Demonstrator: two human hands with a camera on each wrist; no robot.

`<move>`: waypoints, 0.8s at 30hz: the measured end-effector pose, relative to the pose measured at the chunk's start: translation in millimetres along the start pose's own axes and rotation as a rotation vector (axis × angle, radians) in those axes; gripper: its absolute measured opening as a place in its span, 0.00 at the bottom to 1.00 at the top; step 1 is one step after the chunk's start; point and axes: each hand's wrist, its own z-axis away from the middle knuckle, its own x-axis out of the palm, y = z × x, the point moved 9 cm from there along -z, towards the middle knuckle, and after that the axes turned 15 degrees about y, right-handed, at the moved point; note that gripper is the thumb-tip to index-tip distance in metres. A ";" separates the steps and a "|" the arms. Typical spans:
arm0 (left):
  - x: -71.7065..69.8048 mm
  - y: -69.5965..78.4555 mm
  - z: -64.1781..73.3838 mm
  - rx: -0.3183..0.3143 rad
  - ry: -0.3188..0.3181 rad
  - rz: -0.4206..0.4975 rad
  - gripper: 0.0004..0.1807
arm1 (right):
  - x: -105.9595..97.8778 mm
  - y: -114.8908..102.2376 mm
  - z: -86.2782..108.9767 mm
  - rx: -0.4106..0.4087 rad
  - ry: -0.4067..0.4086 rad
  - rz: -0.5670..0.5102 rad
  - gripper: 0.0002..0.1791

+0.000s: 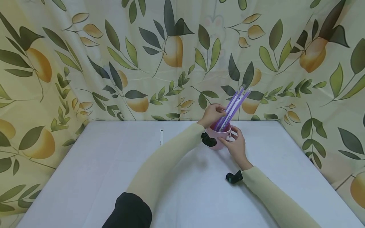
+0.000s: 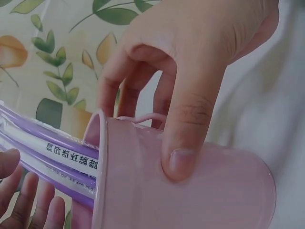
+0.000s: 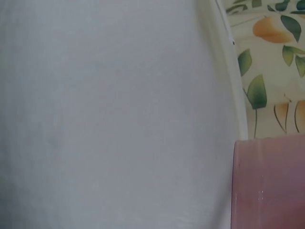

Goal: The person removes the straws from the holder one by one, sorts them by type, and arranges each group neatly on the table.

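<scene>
A pink cup (image 1: pixel 218 144) with a small handle stands near the table's far edge. Its side fills the lower right corner of the right wrist view. Several purple straws (image 1: pixel 233 110) in clear printed wrappers lean out of it to the upper right. My right hand (image 1: pixel 236 147) grips the cup from the right side. Seen close in the left wrist view, its thumb (image 2: pixel 183 152) presses the wall, while the other fingers reach behind. My left hand (image 1: pixel 212 115) is over the rim at the straws; in the left wrist view its fingers (image 2: pixel 28 205) look loosely spread beside them.
On the white table (image 1: pixel 114 158), a slim white object (image 1: pixel 161 136) with a dark tip lies left of the cup, partly behind my left sleeve. A leaf-and-fruit patterned curtain (image 1: pixel 171 79) hangs behind the far edge. Each wrist wears a small black camera (image 1: pixel 209 140).
</scene>
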 end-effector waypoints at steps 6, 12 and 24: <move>0.6 -1.2 -0.9 0.011 -0.007 -0.001 0.13 | -0.8 2.4 2.5 0.020 0.016 0.003 0.40; 5.5 -3.6 -1.4 0.014 -0.010 0.015 0.13 | -1.1 2.9 1.9 0.022 0.020 -0.005 0.40; 10.0 -6.0 -0.1 -0.002 -0.009 -0.044 0.12 | 0.7 2.6 -3.5 -0.008 -0.028 -0.059 0.38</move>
